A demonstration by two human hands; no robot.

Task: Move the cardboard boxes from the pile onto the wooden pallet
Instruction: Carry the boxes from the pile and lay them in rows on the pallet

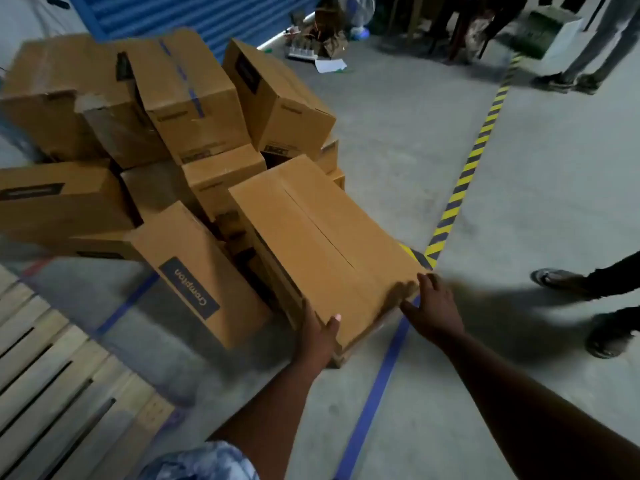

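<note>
The left hand (pixel 320 332) grips the near left corner of a long box (pixel 325 244), thumb lying on top and the fingers wrapped down its side. The right hand (pixel 433 306) presses against the near right corner of the same box with its fingers spread and bent over the edge; whether it has a full hold I cannot tell, as that hand is blurred. The box is tilted, its far end up against the pile (pixel 145 133) and its near end low over the floor (pixel 519 168), across a blue tape line (pixel 377 386). Just left of it a box with a dark printed label (pixel 188 289) leans on the pile. The pile is a loose heap of boxes at odd angles, in front of a blue shutter (pixel 194 15). The wooden pallet (pixel 52 375) lies at the lower left, near the pile, its visible slats bare. A yellow and black striped line (pixel 467 168) runs off to the right, where other people's feet (pixel 557 280) stand
</note>
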